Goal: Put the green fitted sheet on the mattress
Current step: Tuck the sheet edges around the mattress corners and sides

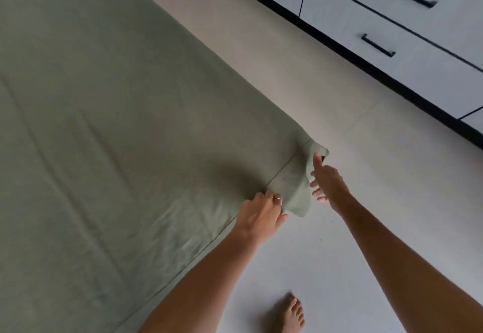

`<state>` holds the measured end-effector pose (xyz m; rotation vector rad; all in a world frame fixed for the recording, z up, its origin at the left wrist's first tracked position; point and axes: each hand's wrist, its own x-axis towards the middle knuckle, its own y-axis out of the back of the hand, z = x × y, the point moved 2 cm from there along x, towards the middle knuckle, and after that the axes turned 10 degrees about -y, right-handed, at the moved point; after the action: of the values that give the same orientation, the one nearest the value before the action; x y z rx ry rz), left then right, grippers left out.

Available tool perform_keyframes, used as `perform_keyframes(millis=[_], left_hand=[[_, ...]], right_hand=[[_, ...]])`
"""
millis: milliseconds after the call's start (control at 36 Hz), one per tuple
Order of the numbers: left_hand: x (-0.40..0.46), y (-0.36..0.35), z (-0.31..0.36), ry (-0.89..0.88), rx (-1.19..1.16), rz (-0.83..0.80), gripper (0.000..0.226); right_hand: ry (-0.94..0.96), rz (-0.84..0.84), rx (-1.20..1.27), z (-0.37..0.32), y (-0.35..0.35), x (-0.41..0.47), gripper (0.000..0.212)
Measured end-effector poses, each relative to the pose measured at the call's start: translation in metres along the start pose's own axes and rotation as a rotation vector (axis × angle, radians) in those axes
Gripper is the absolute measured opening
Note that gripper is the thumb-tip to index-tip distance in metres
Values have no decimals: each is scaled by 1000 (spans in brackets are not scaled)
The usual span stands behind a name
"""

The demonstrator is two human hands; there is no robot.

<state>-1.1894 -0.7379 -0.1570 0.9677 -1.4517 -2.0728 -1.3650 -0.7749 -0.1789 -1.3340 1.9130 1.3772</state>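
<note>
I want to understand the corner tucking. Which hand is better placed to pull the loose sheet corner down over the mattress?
The left hand: it already pinches the loose corner of the green fitted sheet. The right hand is open beside it, gripping nothing.

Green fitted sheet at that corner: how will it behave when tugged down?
Likely floppy: the loose corner of the green fitted sheet sags in soft folds between the left hand and right hand. Probably light, since a pinch holds it. It may ride back up; creases on top suggest it shifts easily.
</note>
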Motion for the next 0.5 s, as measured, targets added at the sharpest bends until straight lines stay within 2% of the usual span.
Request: perform_keyframes(millis=[56, 111, 139, 222, 250, 333, 500], left_hand=[[11, 0, 5, 28, 35, -35, 44], [19, 1, 10, 49, 88, -115, 41], [22, 3, 12, 71, 94, -149, 39], [33, -7, 16, 47, 116, -117, 40], [35, 0, 22, 49, 110, -125, 39], [39, 16, 40, 85, 37, -304, 24], [33, 16, 44, 73, -42, -410, 31]], right_hand=[[-33, -93, -13, -5, -4, 1, 70], [-31, -142, -32, -5, -11, 5, 60], [-4, -137, -28, -5, -14, 6, 53], [151, -21, 6, -8, -19, 11, 34], [187, 10, 24, -9, -19, 13, 33], [253, 49, 18, -7, -10, 11, 38], [220, 127, -56, 30, 1, 7, 41]])
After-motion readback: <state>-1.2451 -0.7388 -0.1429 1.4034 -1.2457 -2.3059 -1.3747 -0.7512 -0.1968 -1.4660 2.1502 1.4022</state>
